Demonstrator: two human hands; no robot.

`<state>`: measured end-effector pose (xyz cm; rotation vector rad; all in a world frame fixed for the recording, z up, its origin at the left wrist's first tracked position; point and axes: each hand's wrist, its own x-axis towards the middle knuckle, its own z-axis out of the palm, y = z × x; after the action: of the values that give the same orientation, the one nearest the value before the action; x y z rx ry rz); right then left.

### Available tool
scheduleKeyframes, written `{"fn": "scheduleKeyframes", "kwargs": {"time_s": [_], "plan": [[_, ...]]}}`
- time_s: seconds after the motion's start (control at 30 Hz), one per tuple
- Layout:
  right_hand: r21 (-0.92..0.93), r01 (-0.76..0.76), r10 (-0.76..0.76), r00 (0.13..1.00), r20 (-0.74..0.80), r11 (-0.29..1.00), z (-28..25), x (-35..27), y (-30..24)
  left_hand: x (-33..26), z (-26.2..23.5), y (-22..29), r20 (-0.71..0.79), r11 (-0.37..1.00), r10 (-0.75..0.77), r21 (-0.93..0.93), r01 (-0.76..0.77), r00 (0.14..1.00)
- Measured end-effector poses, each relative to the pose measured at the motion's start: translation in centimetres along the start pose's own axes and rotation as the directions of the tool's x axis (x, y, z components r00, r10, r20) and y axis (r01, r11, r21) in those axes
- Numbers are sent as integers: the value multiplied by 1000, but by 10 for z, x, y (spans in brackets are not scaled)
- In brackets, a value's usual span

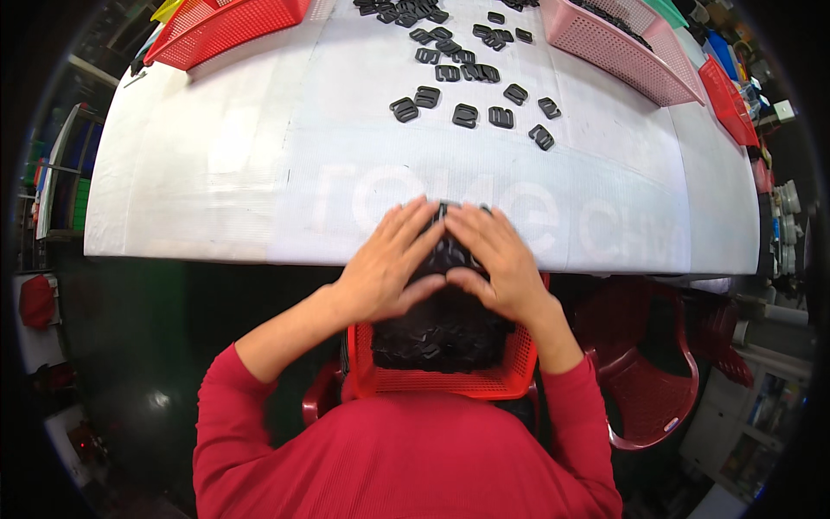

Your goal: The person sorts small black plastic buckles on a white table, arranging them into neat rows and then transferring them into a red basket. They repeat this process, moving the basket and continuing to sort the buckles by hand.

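At the table's near edge my left hand (380,266) and my right hand (503,264) curve around a small heap of black plastic buckles (450,253). Their fingertips almost meet at the heap's far side, and the fingers are stretched out rather than closed. Part of the heap is hidden under them. Just below, against my body, a red plastic basket (432,383) holds a mass of black pieces (441,344). Farther up the white table, loose black strap buckles (465,115) lie scattered, each with slots through it.
A red basket (233,33) stands at the table's far left, and a pink basket (622,52) with black pieces at the far right. Another red basket (729,99) sits beyond it. To my right is a dark red plastic chair (640,363). The white table (199,173) ends just above my lap.
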<state>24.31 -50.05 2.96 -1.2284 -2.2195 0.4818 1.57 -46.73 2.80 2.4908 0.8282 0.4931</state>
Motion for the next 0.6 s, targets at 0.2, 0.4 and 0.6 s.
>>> {"fn": "scheduleKeyframes", "kwargs": {"time_s": [0.2, 0.4, 0.6], "plan": [[238, -74, 39, 988, 148, 968, -22, -44, -26, -22, -18, 22, 109, 907, 200, -397, -141, 974], [-99, -9, -15, 970, -241, 995, -49, 65, 71, 102, -42, -61, -211, 990, 99, 120, -74, 972], [-394, -223, 153, 968, -201, 891, -38, 141, 144, 172, -27, -102, -135, 944, -124, 289, 158, 983]]}}
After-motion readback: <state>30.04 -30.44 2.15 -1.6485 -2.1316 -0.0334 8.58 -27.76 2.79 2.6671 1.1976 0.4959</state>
